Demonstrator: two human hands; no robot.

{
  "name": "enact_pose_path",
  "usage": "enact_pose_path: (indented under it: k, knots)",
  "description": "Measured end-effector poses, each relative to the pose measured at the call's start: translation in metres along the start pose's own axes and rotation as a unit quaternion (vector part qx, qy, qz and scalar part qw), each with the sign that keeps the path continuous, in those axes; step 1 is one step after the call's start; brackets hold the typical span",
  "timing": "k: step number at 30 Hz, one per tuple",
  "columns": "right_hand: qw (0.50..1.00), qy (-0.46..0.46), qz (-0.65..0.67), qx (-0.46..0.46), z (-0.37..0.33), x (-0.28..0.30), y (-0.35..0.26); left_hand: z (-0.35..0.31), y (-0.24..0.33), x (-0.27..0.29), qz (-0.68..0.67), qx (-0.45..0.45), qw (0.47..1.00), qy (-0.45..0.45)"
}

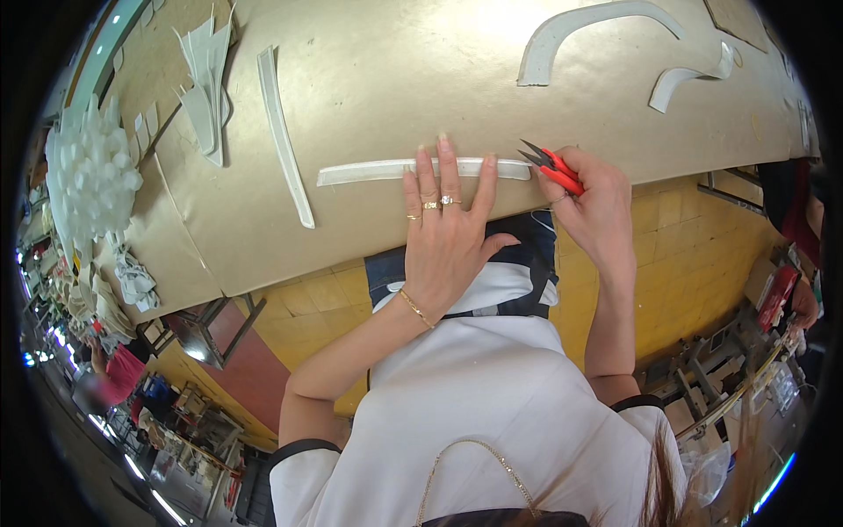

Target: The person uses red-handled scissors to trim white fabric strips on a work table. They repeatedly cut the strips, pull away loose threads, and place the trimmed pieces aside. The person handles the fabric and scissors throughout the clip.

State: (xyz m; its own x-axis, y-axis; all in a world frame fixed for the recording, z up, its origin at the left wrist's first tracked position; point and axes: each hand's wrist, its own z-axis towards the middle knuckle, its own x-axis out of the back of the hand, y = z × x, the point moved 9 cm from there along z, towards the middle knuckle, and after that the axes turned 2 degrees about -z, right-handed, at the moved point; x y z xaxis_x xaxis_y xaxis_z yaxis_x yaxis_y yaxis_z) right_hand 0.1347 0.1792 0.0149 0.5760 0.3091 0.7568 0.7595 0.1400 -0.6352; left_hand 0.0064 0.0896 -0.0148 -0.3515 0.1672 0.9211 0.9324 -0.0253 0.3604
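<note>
A narrow white strip (360, 172) with an edged border lies crosswise near the table's front edge. My left hand (446, 230) rests flat on it, fingers spread, their tips reaching over the strip. In my right hand (594, 200) is a pair of red-handled thread snips (562, 171), held by the strip's right end. The dark blades stand apart and point up and to the left, just beyond the strip. A second white strip (285, 136) lies lengthwise to the left.
The tan table (395, 79) spans the view. A curved white piece (562, 35) and a smaller wavy one (694, 77) lie at far right. At left are a stack of pointed white pieces (207, 88) and a pile of translucent white pieces (92, 167). A metal-legged stool (206, 334) stands below.
</note>
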Motion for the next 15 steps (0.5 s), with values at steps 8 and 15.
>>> enact_pose_path:
  k: [8,15]
  knots:
    - [1.0,0.009,-0.004,-0.002,-0.0002,-0.0022,-0.0022,0.0034,0.0045,-0.0008,0.034,-0.007,0.999,0.01]
    - [1.0,0.018,-0.016,0.01,-0.0001,-0.0016,-0.0049,0.0047,0.0062,-0.0029,0.067,-0.008,0.998,0.015]
